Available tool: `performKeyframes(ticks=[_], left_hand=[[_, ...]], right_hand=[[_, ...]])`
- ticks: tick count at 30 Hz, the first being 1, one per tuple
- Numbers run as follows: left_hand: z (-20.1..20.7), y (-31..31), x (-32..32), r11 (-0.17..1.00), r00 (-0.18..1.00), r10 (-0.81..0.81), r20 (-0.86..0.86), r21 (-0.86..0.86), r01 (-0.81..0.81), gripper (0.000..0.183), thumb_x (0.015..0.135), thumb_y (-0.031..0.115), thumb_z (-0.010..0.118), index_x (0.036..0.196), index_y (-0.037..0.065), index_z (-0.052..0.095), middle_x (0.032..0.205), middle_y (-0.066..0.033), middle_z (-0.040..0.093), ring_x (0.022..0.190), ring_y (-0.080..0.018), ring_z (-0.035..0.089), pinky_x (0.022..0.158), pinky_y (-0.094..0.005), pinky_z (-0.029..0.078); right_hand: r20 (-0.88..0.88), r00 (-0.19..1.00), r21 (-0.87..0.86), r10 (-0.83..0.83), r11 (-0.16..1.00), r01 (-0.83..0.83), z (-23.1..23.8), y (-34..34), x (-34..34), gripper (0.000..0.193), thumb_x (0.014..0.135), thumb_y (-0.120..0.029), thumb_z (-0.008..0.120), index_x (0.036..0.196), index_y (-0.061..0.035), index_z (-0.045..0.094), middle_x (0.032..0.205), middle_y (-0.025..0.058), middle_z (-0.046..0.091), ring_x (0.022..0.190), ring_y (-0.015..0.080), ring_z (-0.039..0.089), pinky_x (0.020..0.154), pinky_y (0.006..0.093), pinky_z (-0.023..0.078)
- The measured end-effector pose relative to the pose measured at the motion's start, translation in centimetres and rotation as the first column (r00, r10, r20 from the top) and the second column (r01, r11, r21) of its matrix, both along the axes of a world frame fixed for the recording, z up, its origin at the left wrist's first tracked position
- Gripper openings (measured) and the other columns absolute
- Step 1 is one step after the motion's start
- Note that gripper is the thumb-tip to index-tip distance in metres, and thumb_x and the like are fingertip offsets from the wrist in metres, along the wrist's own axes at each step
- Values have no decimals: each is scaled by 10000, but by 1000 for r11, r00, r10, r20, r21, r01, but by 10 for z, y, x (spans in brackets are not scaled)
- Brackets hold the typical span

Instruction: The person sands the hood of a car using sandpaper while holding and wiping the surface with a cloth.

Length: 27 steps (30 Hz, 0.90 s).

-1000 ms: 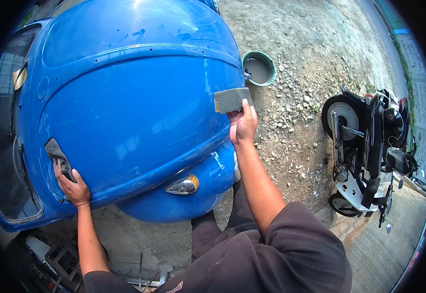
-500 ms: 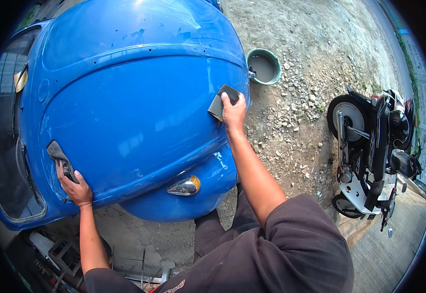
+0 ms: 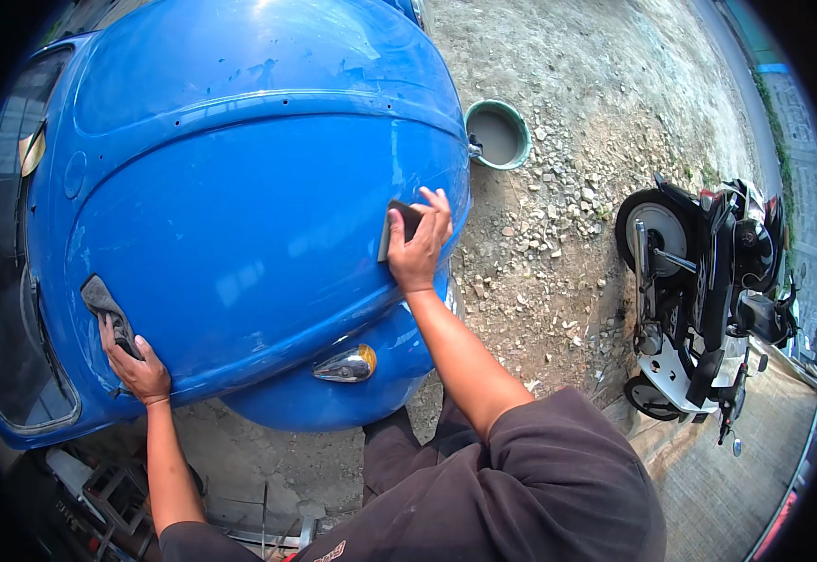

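Blue car bodywork (image 3: 240, 197) fills the left and middle of the view, its rounded panel wet-looking with dull, scuffed patches. My right hand (image 3: 419, 248) rests near the panel's right-hand edge, gripping a dark grey piece of folded sandpaper (image 3: 406, 217) between thumb and fingers. Some of those fingers are raised and spread. Beside the car's window, my left hand (image 3: 141, 373) presses a grey cloth (image 3: 101, 298) against the blue surface. Between my arms, a chrome lamp with an amber end (image 3: 345, 364) sits on the blue fender (image 3: 310, 407).
A green bucket (image 3: 524, 150) of murky grey water stands on the gravel (image 3: 558, 215) past the car's end. To the right is a parked black and white motorcycle (image 3: 708, 290). Metal frames and clutter (image 3: 113, 496) lie at the lower left.
My right hand has moved toward me and slightly left with the sandpaper, turning it more on edge as some fingers lifted. The left hand stays on the cloth. The view has shifted slightly.
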State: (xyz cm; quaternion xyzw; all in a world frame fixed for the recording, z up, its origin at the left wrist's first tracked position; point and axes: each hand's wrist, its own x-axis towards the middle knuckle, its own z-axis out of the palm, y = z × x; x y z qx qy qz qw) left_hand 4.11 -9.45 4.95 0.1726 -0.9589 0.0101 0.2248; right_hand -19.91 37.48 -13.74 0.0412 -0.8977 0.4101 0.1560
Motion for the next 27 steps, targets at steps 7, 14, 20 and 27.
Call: performKeyframes(ticks=[7, 14, 20, 27], left_hand=[[-1, 3, -6, 999, 999, -33, -9, -1, 33, 673, 1186, 300, 584, 1773, -18, 500, 1785, -272, 573, 1645, -493, 546, 1385, -587, 399], [-3, 4, -10, 999, 999, -38, 1, -3, 38, 684, 1172, 280, 588, 1777, -26, 495, 1789, -276, 568, 1647, -495, 543, 1394, -586, 392], [2, 0, 1, 999, 999, -31, 9, -15, 31, 679, 1176, 280, 579, 1774, -32, 496, 1785, -278, 570, 1648, -497, 541, 1399, -590, 386], [-1, 4, -9, 999, 999, -37, 4, -2, 37, 676, 1180, 285, 579, 1765, -44, 498, 1784, -276, 570, 1649, -501, 533, 1402, -587, 380]], right_hand=[[75, 975, -212, -209, 952, 220, -11, -9, -49, 330, 1161, -301, 775, 1256, -14, 645, 1693, 267, 592, 1712, 561, 408, 1405, 696, 287], [134, 940, -207, -313, 919, 335, -17, 10, -79, 357, 1172, -313, 752, 1320, -6, 645, 1722, 259, 583, 1729, 580, 377, 1435, 747, 220], [98, 994, -185, -45, 981, 62, -2, -16, -10, 314, 1186, -298, 738, 1290, -27, 619, 1789, 244, 530, 1776, 589, 298, 1443, 787, 128], [165, 953, -185, -255, 941, 284, -16, 1, -85, 352, 1197, -303, 720, 1309, 14, 618, 1783, 285, 518, 1755, 626, 294, 1435, 802, 134]])
